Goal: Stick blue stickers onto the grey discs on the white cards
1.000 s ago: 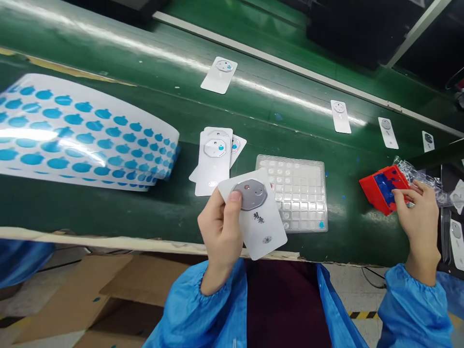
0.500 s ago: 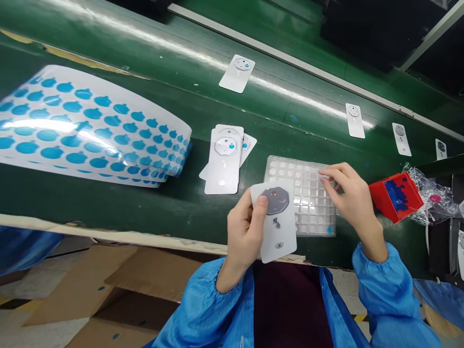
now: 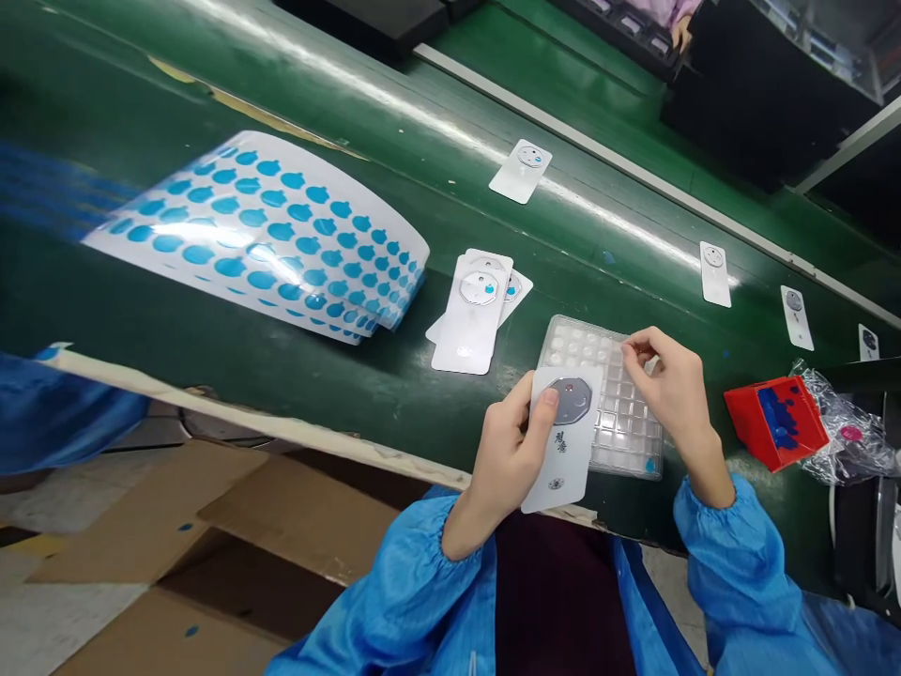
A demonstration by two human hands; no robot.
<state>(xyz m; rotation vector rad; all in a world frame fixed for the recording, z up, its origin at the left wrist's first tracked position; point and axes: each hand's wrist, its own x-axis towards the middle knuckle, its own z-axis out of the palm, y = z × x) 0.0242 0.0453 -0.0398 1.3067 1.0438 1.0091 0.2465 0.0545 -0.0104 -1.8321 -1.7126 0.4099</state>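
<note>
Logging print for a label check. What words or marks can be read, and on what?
White card in the left hand: two dark brush-style characters, too blurred to read.
Below them: small round mark, too small to read.
Pink sticker on the plastic bag: too small to read.

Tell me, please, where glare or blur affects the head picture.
In the head view, glare streaks along the green conveyor belt and across the sticker sheet; a blue smear at left is blurred; the left hand and its white card look sharp.
</note>
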